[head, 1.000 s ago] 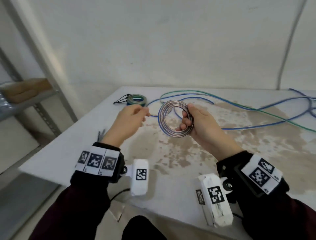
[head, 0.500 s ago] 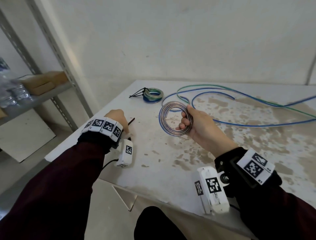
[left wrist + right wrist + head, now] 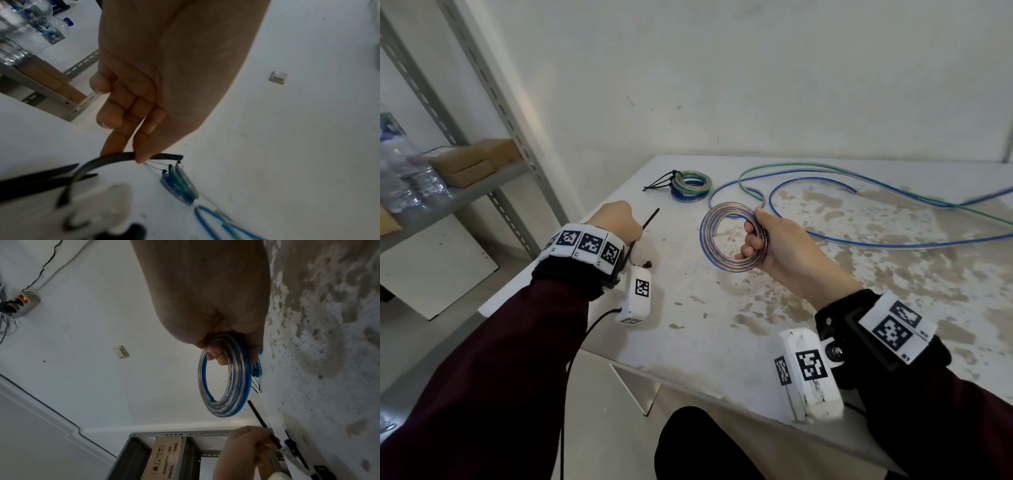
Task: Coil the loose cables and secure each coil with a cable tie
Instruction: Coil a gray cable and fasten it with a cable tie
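Observation:
My right hand (image 3: 763,240) grips a coil of clear and blue cable (image 3: 717,243) and holds it upright above the stained white table (image 3: 722,342); the same coil (image 3: 224,381) hangs from its fingers in the right wrist view. My left hand (image 3: 619,221) is near the table's left edge and pinches a black cable tie (image 3: 649,221). In the left wrist view the fingertips (image 3: 141,155) hold the bent tie (image 3: 115,160). More black ties (image 3: 41,180) lie under it. Two tied coils (image 3: 691,186) lie stacked at the far left. Loose blue and green cables (image 3: 859,202) cross the far side.
A metal shelf rack (image 3: 482,178) with cardboard boxes (image 3: 469,162) and water bottles (image 3: 400,164) stands left of the table. A white wall rises behind the table. A power strip (image 3: 22,303) shows in the right wrist view.
My left hand left the coil, went down to the table's left edge and picked up a black cable tie. The right hand kept holding the coil.

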Tool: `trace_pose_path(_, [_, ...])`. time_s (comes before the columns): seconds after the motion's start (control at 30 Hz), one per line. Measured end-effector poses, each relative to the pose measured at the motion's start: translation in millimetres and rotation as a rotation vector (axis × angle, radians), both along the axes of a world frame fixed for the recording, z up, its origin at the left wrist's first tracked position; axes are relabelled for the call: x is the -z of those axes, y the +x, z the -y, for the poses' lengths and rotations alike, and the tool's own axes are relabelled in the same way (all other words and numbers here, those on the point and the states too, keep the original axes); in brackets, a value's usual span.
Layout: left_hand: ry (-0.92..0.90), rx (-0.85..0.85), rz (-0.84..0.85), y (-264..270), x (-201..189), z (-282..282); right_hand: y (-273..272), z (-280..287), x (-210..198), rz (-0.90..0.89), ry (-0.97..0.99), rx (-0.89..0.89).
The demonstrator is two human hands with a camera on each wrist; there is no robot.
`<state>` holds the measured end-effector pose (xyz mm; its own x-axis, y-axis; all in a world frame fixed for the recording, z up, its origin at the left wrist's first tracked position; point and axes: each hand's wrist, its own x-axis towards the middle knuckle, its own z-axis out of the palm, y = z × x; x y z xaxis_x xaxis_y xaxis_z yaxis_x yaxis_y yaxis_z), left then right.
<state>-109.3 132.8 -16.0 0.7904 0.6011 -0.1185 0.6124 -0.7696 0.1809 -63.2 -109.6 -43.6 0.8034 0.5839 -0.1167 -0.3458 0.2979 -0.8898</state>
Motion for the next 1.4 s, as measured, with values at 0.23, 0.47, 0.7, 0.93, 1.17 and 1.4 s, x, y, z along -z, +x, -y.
trace_pose_path(0.23, [-0.061,0.132,0.248,7,-24,20,2,4,1,-0.034,-0.001,0.003])
trace_pose_path(0.47, [-0.103,0.155,0.238,8,-8,26,4,12,1,-0.057,-0.005,0.027])
trace_pose_path(0.7, [-0.156,0.110,0.244,9,4,20,5,11,2,-0.046,-0.008,0.021])
trace_pose_path(0.93, [-0.386,0.182,0.584,7,-14,36,9,14,-1,-0.041,0.018,0.051])
trace_pose_path(1.17, [-0.637,0.342,0.787,27,-21,101,23,58,-17,-0.043,0.153,0.162])
trace_pose_path(1.4, [-0.792,0.470,0.749,65,-13,183,49,145,-39,0.070,0.121,0.176])
